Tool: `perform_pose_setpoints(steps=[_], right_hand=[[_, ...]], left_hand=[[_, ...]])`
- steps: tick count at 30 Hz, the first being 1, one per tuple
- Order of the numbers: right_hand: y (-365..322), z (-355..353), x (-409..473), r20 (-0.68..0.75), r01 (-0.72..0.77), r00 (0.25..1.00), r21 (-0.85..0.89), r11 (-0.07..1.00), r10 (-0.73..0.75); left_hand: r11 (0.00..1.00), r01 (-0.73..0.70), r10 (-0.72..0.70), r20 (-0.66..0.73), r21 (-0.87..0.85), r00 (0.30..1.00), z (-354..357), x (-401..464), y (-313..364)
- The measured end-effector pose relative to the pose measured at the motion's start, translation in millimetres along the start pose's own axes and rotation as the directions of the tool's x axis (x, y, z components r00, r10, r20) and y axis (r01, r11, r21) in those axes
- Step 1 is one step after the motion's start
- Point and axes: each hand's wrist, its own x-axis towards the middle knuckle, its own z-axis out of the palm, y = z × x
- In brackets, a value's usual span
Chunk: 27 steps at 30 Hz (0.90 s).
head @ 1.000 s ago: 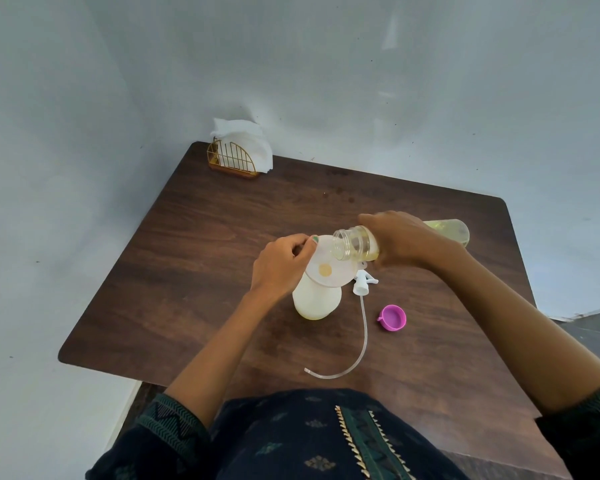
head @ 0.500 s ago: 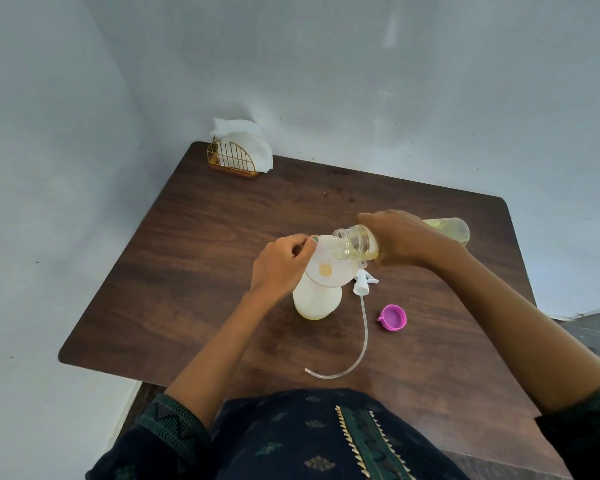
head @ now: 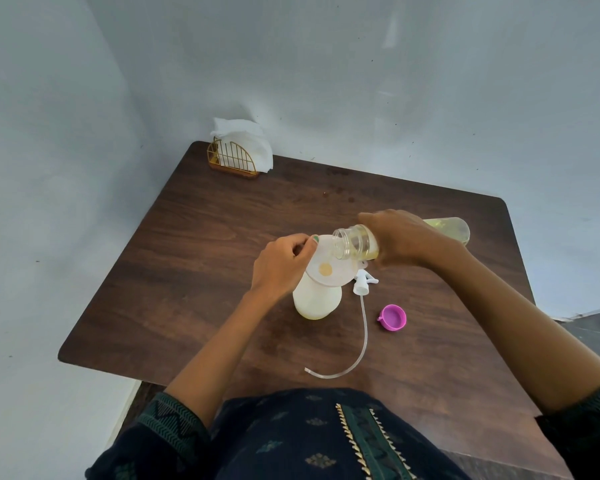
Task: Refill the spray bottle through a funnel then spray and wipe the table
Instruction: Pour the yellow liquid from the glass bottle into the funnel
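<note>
A white spray bottle (head: 317,301) stands upright mid-table with a pale funnel (head: 329,268) seated in its neck. My left hand (head: 283,263) pinches the funnel's left rim. My right hand (head: 400,239) grips a clear refill bottle (head: 355,242) of yellow liquid, tipped almost level, its open mouth over the funnel's right edge. A small pool of yellow liquid shows at the funnel's centre. The white spray head (head: 362,284) with its long clear tube (head: 359,344) lies on the table just right of the spray bottle.
A pink cap (head: 392,317) lies open side up to the right of the tube. A gold wire holder with white napkins (head: 238,152) stands at the far left corner of the brown wooden table (head: 194,265). Walls close in behind and on the left.
</note>
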Motion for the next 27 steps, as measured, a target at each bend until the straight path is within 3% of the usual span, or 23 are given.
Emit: perform_pose_setpoints(steps=[27], right_hand=[[-2.3, -2.2, -1.6, -0.004, 0.004, 1.0, -0.021, 1.0, -0.004]], left_hand=[[1.0, 0.014, -0.014, -0.012, -0.001, 1.0, 1.4, 0.8, -2.7]])
